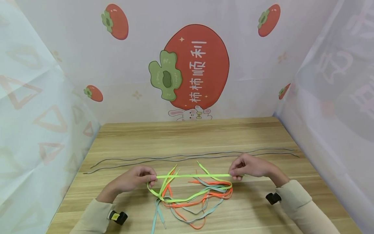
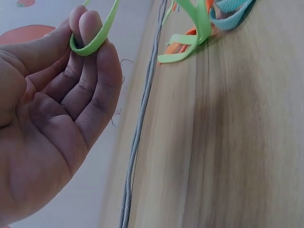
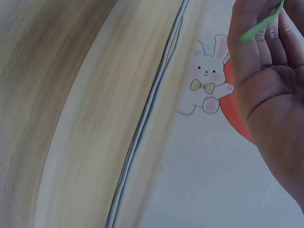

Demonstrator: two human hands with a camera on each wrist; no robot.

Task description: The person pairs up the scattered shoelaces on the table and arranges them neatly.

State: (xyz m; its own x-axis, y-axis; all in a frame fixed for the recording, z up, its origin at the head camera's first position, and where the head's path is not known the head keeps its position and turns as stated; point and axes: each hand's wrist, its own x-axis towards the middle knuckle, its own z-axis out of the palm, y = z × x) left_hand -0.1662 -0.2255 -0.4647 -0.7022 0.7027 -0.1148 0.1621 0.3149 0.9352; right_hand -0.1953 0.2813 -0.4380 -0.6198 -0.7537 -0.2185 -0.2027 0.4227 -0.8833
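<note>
A neon yellow-green shoelace is stretched level between the two hands above the table. At its left, the left hand pinches it between thumb and fingers; in the left wrist view the lace bends in a loop at those fingertips. The right hand pinches the other side, and a short green end sticks out past its fingers in the right wrist view. Below the taut stretch lies a loose tangle of orange shoelace, light-blue shoelace and more yellow-green lace.
Two thin grey cords run side by side across the wooden table behind the hands. Printed white sheets stand at the back and both sides. A small black device is strapped at each wrist.
</note>
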